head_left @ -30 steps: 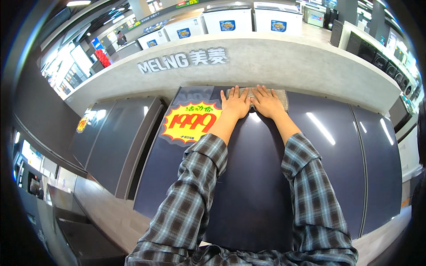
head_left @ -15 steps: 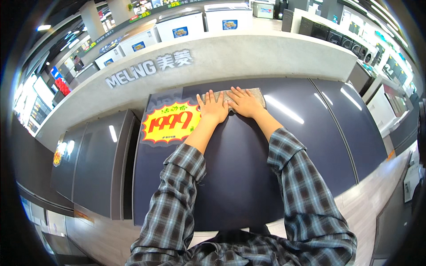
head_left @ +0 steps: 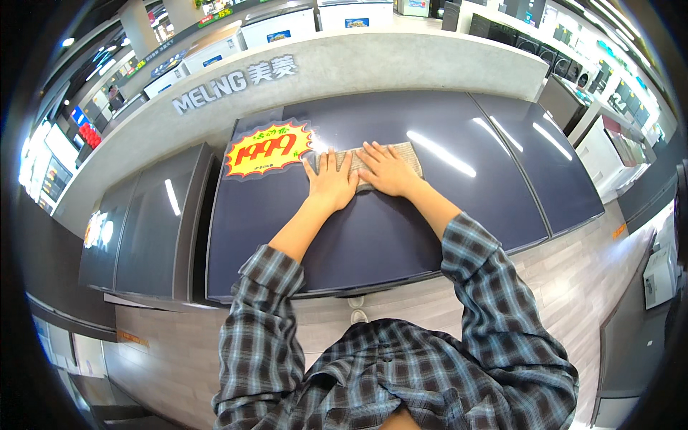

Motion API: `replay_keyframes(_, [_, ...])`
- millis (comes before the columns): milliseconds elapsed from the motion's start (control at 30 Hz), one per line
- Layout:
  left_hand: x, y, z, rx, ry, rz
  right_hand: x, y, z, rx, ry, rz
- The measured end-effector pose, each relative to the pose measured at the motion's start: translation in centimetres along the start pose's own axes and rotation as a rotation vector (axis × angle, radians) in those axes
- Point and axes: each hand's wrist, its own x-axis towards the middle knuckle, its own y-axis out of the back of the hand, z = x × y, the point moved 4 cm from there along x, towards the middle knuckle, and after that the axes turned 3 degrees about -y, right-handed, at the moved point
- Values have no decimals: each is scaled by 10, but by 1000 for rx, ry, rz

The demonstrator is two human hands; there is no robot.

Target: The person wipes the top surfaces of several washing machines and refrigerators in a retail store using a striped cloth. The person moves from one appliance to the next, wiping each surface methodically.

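Note:
Both of my hands press flat on a folded, striped beige-brown cloth point(head_left: 411, 153). The cloth lies on the glossy dark blue door panel point(head_left: 373, 236) of a large appliance that looks like a refrigerator. My left hand point(head_left: 332, 185) covers the cloth's left part with its fingers spread. On the right part rests my right hand point(head_left: 389, 172), its fingers also stretched out. Part of the cloth under both palms is hidden. A yellow and red starburst price sign point(head_left: 269, 149) sits on the panel just left of my left hand.
A seam point(head_left: 512, 168) crosses the panel on the right. Left of it stands a dark grey appliance point(head_left: 154, 222), across a narrow gap. A curved grey wall point(head_left: 401, 68) with raised lettering runs behind. White chest freezers point(head_left: 279, 29) stand beyond it. Wooden flooring point(head_left: 566, 258) shows at the near side.
Both hands and the cloth have come nearer to me along the panel, away from its far edge. My upper body has moved back, and more floor shows below.

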Motion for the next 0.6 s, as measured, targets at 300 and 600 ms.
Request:
replay_keyframes(300, [-120, 13, 38, 11, -81, 67, -119, 28, -67, 50, 52, 36])
replay_keyframes(600, [-195, 30, 68, 21, -111, 162, -178, 44, -95, 120, 120, 186])
